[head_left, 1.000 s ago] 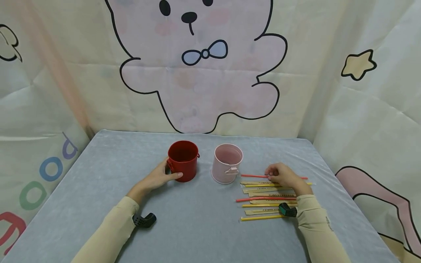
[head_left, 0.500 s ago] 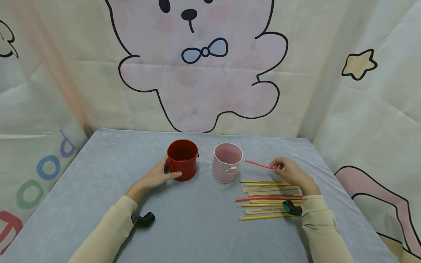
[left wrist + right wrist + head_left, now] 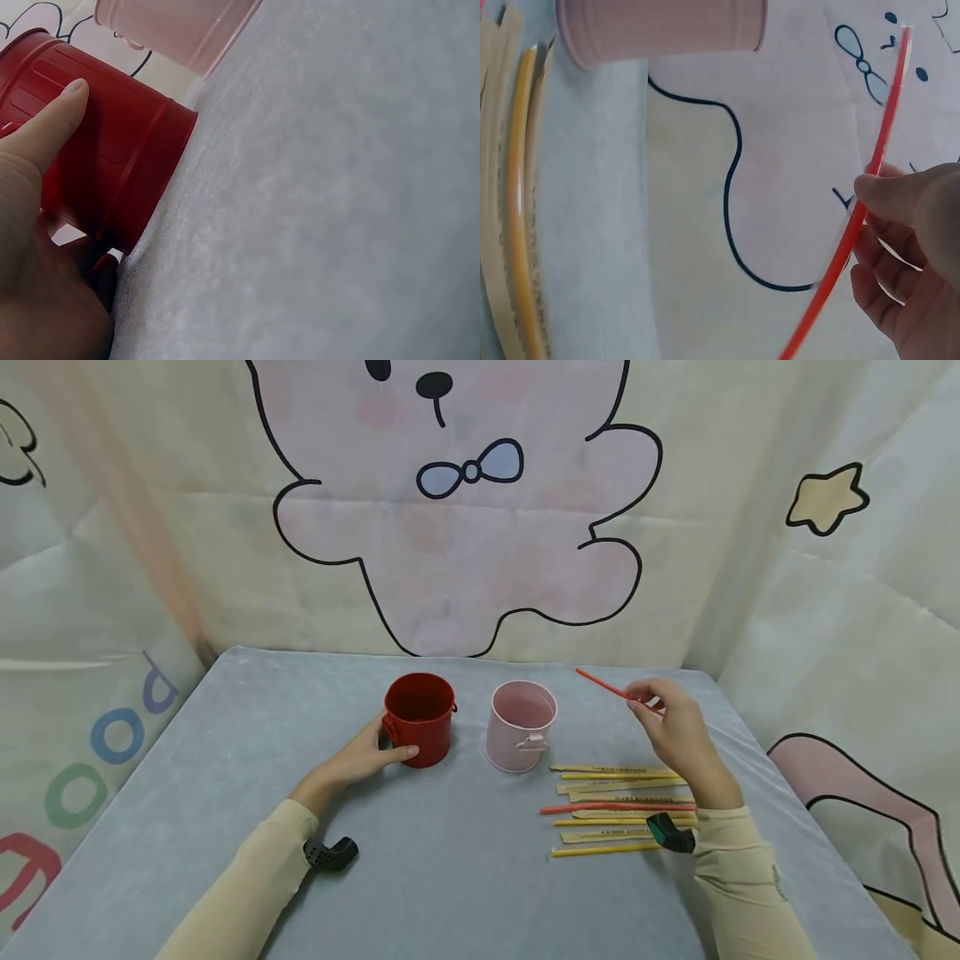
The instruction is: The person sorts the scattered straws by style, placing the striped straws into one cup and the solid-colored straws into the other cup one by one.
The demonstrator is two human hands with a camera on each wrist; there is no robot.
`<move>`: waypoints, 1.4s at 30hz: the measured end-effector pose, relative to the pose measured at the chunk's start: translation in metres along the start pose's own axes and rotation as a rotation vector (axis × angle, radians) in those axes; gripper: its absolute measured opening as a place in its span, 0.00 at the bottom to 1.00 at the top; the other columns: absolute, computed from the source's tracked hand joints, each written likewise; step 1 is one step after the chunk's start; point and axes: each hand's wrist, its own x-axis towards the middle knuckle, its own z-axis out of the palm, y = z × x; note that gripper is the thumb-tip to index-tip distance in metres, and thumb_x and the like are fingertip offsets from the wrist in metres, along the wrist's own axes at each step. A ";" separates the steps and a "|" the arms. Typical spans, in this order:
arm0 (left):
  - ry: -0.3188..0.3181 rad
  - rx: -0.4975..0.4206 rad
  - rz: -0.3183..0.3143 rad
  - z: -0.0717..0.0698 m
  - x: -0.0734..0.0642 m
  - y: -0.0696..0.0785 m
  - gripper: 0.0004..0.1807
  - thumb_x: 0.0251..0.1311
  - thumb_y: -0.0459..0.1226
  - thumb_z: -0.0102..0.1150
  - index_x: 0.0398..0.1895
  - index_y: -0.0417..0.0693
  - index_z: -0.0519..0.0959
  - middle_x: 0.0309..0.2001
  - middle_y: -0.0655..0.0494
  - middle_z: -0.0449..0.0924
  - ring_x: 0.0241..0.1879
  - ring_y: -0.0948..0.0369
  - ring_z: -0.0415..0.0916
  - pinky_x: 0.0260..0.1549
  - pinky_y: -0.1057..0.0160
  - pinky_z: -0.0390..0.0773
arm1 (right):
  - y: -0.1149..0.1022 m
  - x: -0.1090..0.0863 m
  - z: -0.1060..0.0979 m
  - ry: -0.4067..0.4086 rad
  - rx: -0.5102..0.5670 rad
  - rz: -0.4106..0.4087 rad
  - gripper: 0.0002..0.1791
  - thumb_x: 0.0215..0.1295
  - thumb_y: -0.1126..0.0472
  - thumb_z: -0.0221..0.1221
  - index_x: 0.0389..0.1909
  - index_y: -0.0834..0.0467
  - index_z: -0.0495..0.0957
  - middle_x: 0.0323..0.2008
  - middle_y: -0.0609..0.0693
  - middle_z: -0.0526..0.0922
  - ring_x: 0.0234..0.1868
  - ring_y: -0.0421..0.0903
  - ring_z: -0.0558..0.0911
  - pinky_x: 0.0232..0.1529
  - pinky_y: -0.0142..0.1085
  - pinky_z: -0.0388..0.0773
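Observation:
My left hand (image 3: 356,758) grips a small red bucket (image 3: 420,731) that stands upright on the table. In the left wrist view the thumb lies along the side of the red bucket (image 3: 112,142). Above the table at the right, my right hand (image 3: 686,739) pinches a red straw (image 3: 600,682) between thumb and fingers. The right wrist view shows the red straw (image 3: 889,112) in what looks like a clear wrapper. A pale pink bucket (image 3: 510,739) stands upright between the two hands, touched by neither.
Several straws lie in a row before the right hand: a red straw (image 3: 577,808), yellow straws (image 3: 600,850) and paper-wrapped straws (image 3: 600,837). A grey-blue cloth (image 3: 450,877) covers the table. Printed fabric (image 3: 750,593) closes off the back and sides.
My right hand has lifted the red straw off the far end of the row, carrying it up and away from me, its tip angled upward. The left hand stays on the red bucket.

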 end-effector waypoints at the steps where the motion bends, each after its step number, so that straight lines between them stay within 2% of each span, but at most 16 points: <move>1: 0.000 0.000 0.004 0.000 0.000 0.000 0.44 0.62 0.42 0.68 0.77 0.49 0.55 0.74 0.47 0.63 0.73 0.47 0.56 0.73 0.37 0.58 | -0.002 0.000 0.000 0.013 0.017 -0.008 0.08 0.62 0.77 0.63 0.41 0.67 0.81 0.35 0.60 0.83 0.38 0.33 0.74 0.38 0.23 0.69; 6: -0.004 0.003 0.006 0.001 0.000 0.000 0.44 0.63 0.43 0.67 0.78 0.50 0.54 0.74 0.47 0.62 0.73 0.47 0.56 0.72 0.36 0.58 | -0.013 0.006 -0.003 0.077 0.087 -0.036 0.08 0.61 0.78 0.63 0.41 0.69 0.81 0.34 0.61 0.84 0.40 0.22 0.72 0.40 0.26 0.70; 11: 0.005 0.001 0.008 0.001 0.002 -0.001 0.42 0.63 0.43 0.67 0.76 0.50 0.56 0.71 0.48 0.65 0.71 0.49 0.59 0.70 0.39 0.61 | -0.030 0.018 -0.013 0.130 0.163 -0.056 0.08 0.63 0.77 0.63 0.42 0.70 0.81 0.35 0.60 0.84 0.39 0.23 0.75 0.42 0.23 0.72; 13: 0.007 0.009 0.014 0.000 0.002 -0.001 0.41 0.63 0.43 0.67 0.76 0.50 0.57 0.70 0.48 0.67 0.69 0.49 0.60 0.68 0.42 0.62 | -0.038 0.024 -0.016 0.146 0.218 -0.073 0.07 0.63 0.77 0.62 0.42 0.70 0.81 0.35 0.56 0.84 0.38 0.25 0.76 0.42 0.21 0.72; 18: 0.022 0.016 0.021 -0.002 0.002 0.001 0.41 0.62 0.42 0.68 0.76 0.51 0.58 0.70 0.48 0.67 0.70 0.49 0.60 0.70 0.41 0.61 | -0.057 0.037 -0.016 0.179 0.431 -0.144 0.06 0.62 0.80 0.60 0.40 0.77 0.78 0.36 0.37 0.83 0.37 0.30 0.80 0.43 0.22 0.76; 20: 0.019 0.021 0.024 -0.002 0.001 0.001 0.42 0.62 0.42 0.68 0.76 0.50 0.58 0.71 0.48 0.66 0.71 0.48 0.59 0.71 0.39 0.60 | -0.065 0.040 -0.014 0.193 0.537 -0.170 0.08 0.63 0.79 0.60 0.40 0.80 0.75 0.37 0.36 0.84 0.37 0.32 0.81 0.43 0.23 0.77; 23: 0.008 0.025 0.023 -0.001 -0.001 0.001 0.43 0.62 0.42 0.68 0.77 0.49 0.57 0.73 0.47 0.65 0.73 0.47 0.58 0.72 0.37 0.58 | -0.076 0.043 -0.009 0.217 0.673 -0.202 0.10 0.64 0.77 0.61 0.41 0.81 0.74 0.37 0.40 0.85 0.36 0.35 0.83 0.42 0.24 0.80; 26: 0.008 0.024 0.020 0.000 -0.001 0.001 0.43 0.62 0.43 0.67 0.77 0.50 0.56 0.73 0.48 0.64 0.73 0.47 0.58 0.73 0.37 0.58 | -0.088 0.048 -0.006 0.224 0.778 -0.215 0.09 0.65 0.76 0.61 0.43 0.78 0.74 0.38 0.43 0.86 0.37 0.38 0.84 0.44 0.26 0.82; 33: 0.014 -0.017 0.028 0.001 0.002 -0.001 0.44 0.62 0.44 0.67 0.78 0.54 0.55 0.74 0.50 0.63 0.75 0.48 0.55 0.74 0.34 0.55 | -0.110 0.061 0.004 0.238 0.866 -0.208 0.06 0.66 0.74 0.61 0.42 0.71 0.78 0.37 0.45 0.85 0.34 0.41 0.83 0.41 0.28 0.82; 42: 0.008 -0.007 0.011 0.001 0.001 -0.001 0.44 0.62 0.44 0.68 0.78 0.54 0.55 0.75 0.50 0.63 0.75 0.48 0.55 0.74 0.35 0.55 | -0.131 0.056 0.039 0.230 1.007 -0.148 0.07 0.67 0.72 0.61 0.41 0.59 0.81 0.36 0.46 0.85 0.33 0.41 0.82 0.39 0.30 0.83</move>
